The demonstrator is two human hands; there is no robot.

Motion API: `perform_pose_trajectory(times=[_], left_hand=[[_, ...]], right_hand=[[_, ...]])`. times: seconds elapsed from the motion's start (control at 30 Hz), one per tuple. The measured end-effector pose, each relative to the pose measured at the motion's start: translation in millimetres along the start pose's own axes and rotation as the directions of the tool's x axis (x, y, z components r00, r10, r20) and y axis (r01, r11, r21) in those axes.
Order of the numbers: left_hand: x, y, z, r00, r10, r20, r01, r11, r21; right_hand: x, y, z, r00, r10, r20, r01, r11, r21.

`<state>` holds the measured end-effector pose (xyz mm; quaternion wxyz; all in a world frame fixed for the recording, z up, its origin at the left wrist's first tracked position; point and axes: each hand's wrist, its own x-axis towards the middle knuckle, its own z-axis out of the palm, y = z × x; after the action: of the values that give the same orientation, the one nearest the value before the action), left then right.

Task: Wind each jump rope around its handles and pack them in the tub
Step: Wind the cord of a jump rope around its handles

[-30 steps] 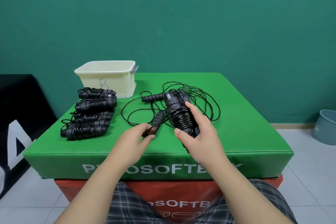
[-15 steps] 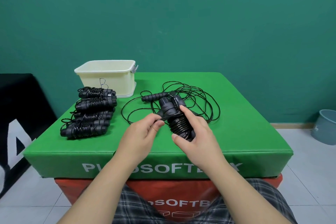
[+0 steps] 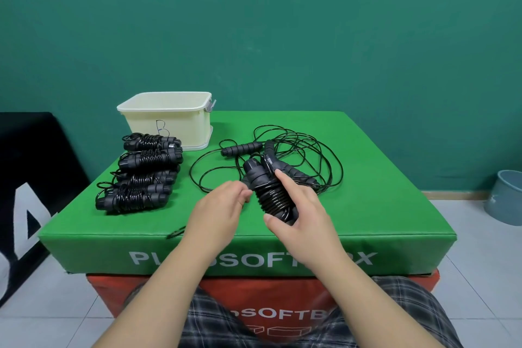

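Gym-like room: stacked foam plyo boxes [image 3: 367,155], green wall [image 3: 282,51], tiled floor [image 3: 466,248].

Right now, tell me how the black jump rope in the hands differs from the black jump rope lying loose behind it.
The held black jump rope has cord coiled tightly round its paired handles; the loose black jump rope sprawls in open loops on the green foam box. The held one is gripped by the right hand, the left hand pinching beside it; the loose one lies untouched, with one handle lying bare. Both are black with ribbed handles.

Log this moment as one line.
right hand grips half-wound rope | left hand pinches cord | four wound ropes beside tub
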<state>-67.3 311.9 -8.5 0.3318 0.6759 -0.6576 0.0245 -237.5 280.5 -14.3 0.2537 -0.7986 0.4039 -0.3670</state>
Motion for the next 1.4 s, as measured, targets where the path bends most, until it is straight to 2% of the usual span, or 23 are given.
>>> perform_pose_trajectory(times=[0.1,0.17,0.2,0.27,0.33,0.4,0.5,0.6,0.67,0.77,0.83,0.93,1.0,1.1,1.2,1.4], left_hand=[[-5,-6,8,0.996,-0.08,0.039,0.083,0.993,-0.081],[-8,-7,11,0.99,-0.129,0.053,0.139,0.955,-0.261],[-9,-6,11,0.984,-0.163,0.075,0.179,0.903,-0.391],[-8,-2,10,0.966,-0.216,0.143,0.256,0.715,-0.65],[-7,2,10,0.949,-0.214,0.231,0.308,0.468,-0.828],[-6,2,13,0.942,-0.173,0.289,0.328,0.278,-0.903],[-8,2,15,0.945,-0.075,0.318,0.325,0.102,-0.94],[-12,1,15,0.933,-0.058,0.356,0.356,-0.009,-0.934],[-14,3,12,0.926,-0.055,0.373,0.371,-0.033,-0.928],[-13,6,8,0.929,-0.076,0.362,0.361,-0.033,-0.932],[-10,8,7,0.925,-0.139,0.353,0.357,0.004,-0.934],[-7,13,10,0.889,-0.307,0.341,0.39,0.116,-0.913],[-8,17,12,0.871,-0.379,0.313,0.413,0.218,-0.884],[-9,23,10,0.882,-0.403,0.246,0.41,0.396,-0.822],[-8,24,5,0.915,-0.364,0.176,0.371,0.582,-0.724],[-7,13,1,0.96,-0.268,0.084,0.263,0.755,-0.6]], right_hand=[[1,-2,1,0.999,0.036,0.007,-0.037,0.984,0.172],[1,-3,-2,0.996,0.073,0.044,-0.083,0.953,0.291],[1,-5,-5,0.994,0.091,0.067,-0.109,0.936,0.335],[1,-7,-9,0.989,0.11,0.096,-0.139,0.901,0.41],[2,-10,-11,0.988,0.1,0.115,-0.143,0.872,0.469],[2,-13,-12,0.985,0.07,0.159,-0.142,0.852,0.504],[2,-16,-12,0.968,0.013,0.252,-0.15,0.834,0.531],[2,-19,-13,0.952,0.013,0.307,-0.193,0.803,0.563],[2,-19,-13,0.944,0.022,0.33,-0.226,0.77,0.597],[4,-19,-10,0.949,0.071,0.308,-0.255,0.746,0.615],[4,-20,-7,0.968,0.108,0.228,-0.218,0.812,0.541],[3,-22,-8,0.99,0.072,0.118,-0.104,0.951,0.293],[2,-24,-10,0.991,0.039,0.124,-0.058,0.987,0.15],[3,-20,-10,0.993,0.007,0.122,-0.01,1.0,0.022],[4,-15,-13,0.998,-0.01,0.07,0.01,1.0,0.006],[2,-9,-14,0.999,0.026,0.038,-0.033,0.979,0.2]])
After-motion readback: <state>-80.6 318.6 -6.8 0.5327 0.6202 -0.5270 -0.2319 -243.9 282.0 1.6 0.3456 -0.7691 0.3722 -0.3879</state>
